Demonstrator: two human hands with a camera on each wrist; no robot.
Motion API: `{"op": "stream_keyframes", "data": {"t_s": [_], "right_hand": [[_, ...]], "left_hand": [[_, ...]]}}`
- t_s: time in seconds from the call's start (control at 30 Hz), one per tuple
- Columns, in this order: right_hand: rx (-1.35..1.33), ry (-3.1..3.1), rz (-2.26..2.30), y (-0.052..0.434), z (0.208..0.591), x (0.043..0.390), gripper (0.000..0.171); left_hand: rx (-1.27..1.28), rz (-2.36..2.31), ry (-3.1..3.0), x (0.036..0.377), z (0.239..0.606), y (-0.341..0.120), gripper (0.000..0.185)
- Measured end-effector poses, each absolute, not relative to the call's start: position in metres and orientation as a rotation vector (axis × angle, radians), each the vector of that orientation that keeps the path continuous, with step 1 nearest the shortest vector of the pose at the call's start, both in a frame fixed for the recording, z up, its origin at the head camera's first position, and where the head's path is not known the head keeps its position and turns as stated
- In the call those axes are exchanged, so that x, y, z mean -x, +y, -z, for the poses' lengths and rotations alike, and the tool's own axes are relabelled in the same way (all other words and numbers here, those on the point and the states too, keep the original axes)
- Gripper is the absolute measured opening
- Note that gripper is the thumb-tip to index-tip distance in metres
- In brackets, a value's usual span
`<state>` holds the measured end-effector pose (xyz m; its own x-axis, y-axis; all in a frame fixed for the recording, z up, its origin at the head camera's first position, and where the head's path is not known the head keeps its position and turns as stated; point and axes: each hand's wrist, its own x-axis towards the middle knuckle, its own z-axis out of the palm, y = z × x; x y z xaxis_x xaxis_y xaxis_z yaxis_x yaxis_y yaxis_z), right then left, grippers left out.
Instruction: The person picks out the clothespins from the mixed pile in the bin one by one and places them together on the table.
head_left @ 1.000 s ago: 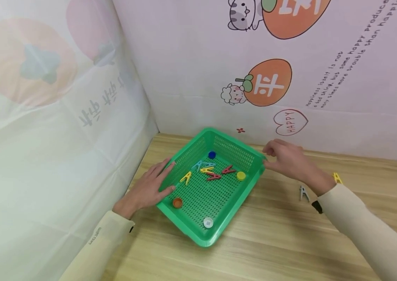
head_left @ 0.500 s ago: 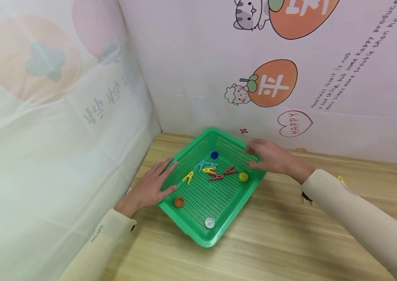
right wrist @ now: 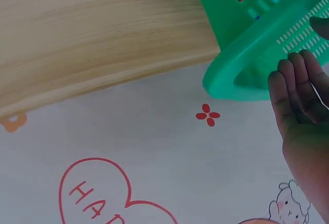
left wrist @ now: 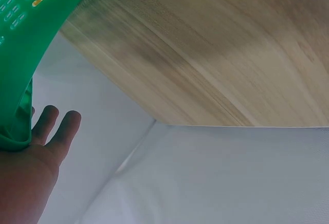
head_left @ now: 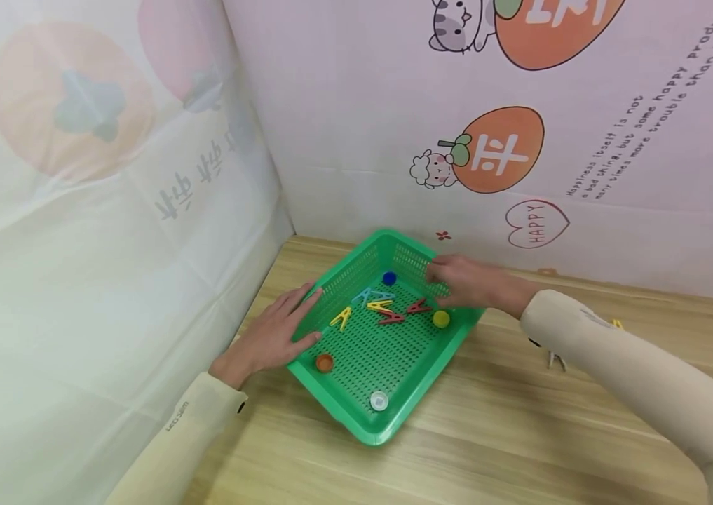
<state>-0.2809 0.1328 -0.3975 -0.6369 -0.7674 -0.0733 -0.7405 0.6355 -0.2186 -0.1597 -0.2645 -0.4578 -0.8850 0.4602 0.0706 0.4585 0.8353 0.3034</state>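
Your left hand (head_left: 274, 330) rests on the left edge of the green basket (head_left: 432, 381), with its fingers wide and long and its thumb apart, pointing in over the side. Your right hand (head_left: 466, 282) is over the far right corner of the basket, with its fingers bent and its thumb below them. There is a gap between that thumb and the fingers, and you can see nothing in it. The basket sits on the wood table (head_left: 476, 449), near the picture wall (head_left: 343, 140). Inside it, a dark blue cap (head_left: 389, 278) lies near the back corner, and a yellow cap (head_left: 441, 319) lies just below your right hand. Light blue pegs (head_left: 362, 295), yellow pegs (head_left: 381, 304) and red pegs (head_left: 392, 318) lie around the middle. An orange-brown cap (head_left: 324, 362) is close to your left thumb, and a white cap (head_left: 378, 400) is in the near corner. Out on the table, a gray peg (head_left: 556, 360) and another yellow one (head_left: 618, 324) peek out by your right sleeve (head_left: 608, 358).
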Motion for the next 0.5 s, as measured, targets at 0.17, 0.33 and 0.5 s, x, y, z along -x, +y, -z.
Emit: {"op": "stream_keyframes", "data": {"t_s": [0.17, 0.33, 0.5], "right_hand": [[1.251, 2.632, 0.149, 0.123, 0.4, 0.286, 0.037], [1.262, 2.587, 0.053, 0.114, 0.406, 0.291, 0.042], [1.297, 2.569, 0.028, 0.108, 0.413, 0.293, 0.039]], "left_hand": [[-0.749, -0.497, 3.003, 0.159, 0.458, -0.265, 0.083], [-0.74, -0.494, 3.008, 0.159, 0.458, -0.266, 0.083], [-0.753, -0.491, 3.003, 0.16, 0.458, -0.265, 0.083]]}}
